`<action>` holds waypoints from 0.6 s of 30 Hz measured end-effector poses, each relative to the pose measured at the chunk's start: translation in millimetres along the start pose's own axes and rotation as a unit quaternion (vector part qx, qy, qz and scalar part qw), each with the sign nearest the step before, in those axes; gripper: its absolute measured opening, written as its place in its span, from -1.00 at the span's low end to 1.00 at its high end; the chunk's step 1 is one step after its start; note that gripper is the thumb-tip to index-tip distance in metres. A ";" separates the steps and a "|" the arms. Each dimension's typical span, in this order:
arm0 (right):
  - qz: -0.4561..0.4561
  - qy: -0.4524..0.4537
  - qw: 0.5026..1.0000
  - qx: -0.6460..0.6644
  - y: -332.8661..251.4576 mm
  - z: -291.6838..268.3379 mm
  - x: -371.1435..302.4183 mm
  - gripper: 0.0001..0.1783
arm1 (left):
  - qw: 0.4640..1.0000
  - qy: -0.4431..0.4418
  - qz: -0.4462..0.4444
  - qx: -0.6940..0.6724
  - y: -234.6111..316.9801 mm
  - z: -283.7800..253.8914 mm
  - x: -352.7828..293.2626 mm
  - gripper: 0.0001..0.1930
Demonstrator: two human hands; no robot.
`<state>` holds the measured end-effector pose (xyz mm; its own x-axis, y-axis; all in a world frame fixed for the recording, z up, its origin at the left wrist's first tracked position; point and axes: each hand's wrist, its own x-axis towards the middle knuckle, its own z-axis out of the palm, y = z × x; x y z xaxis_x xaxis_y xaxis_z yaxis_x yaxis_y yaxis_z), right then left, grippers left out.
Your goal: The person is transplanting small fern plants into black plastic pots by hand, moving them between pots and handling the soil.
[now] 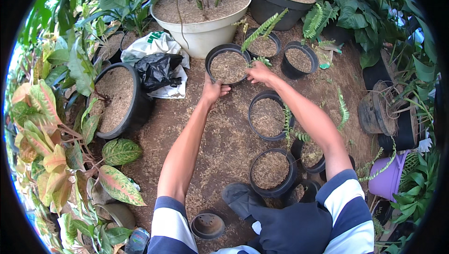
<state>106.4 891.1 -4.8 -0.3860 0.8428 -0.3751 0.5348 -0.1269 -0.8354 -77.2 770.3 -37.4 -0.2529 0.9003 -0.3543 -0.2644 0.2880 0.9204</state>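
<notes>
A round black plant pot [229,47], filled with light brown, fibrous growing medium, is between my hands. My left hand [215,90] grips its lower left side, the thumb up near the rim and the fingers under the edge. At the lower right rim, my right hand [259,73] has its fingers closed on the pot's edge. Beside that hand, a small green fern frond [264,30] rises from around another black pot [276,39] just behind. A smaller black pot [293,73] stands to the right of my right hand.
Nearer me are more filled black pots [251,118] [253,179] with fern fronds. A large white pot [199,32] stands behind; a black plastic bag [161,72] and a tilted black pot [140,109] are left. A small brown pot [207,226] and purple pot [384,177] are nearer me.
</notes>
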 end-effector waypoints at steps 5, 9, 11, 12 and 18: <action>-0.030 -0.056 0.998 0.017 21.8 -25.6 10.2 -0.40 | 1.000 0.014 -0.002 0.028 -7.9 19.5 -13.6 -0.24; -0.033 -0.080 0.986 -0.141 26.9 -56.4 -9.0 -0.27 | 0.991 -0.048 -0.011 0.125 -22.9 32.2 -62.1 -0.22; 0.025 -0.140 0.972 -0.189 27.3 -74.5 -29.0 -0.20 | 0.971 -0.080 -0.021 0.226 -31.4 41.5 -95.1 -0.19; 0.052 -0.174 0.961 -0.211 25.9 -80.8 -40.5 -0.17 | 0.957 -0.101 0.012 0.272 -35.9 46.2 -111.0 -0.07; 0.088 -0.210 0.887 -0.403 21.1 -129.1 -128.3 -0.16 | 0.982 -0.094 0.005 0.166 -70.4 91.3 -140.0 -0.43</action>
<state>264.3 847.9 77.5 -0.3986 0.5565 -0.7290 0.9125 0.3202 -0.2545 61.8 653.8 -37.4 -0.0691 0.9388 -0.3375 0.0638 0.3417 0.9376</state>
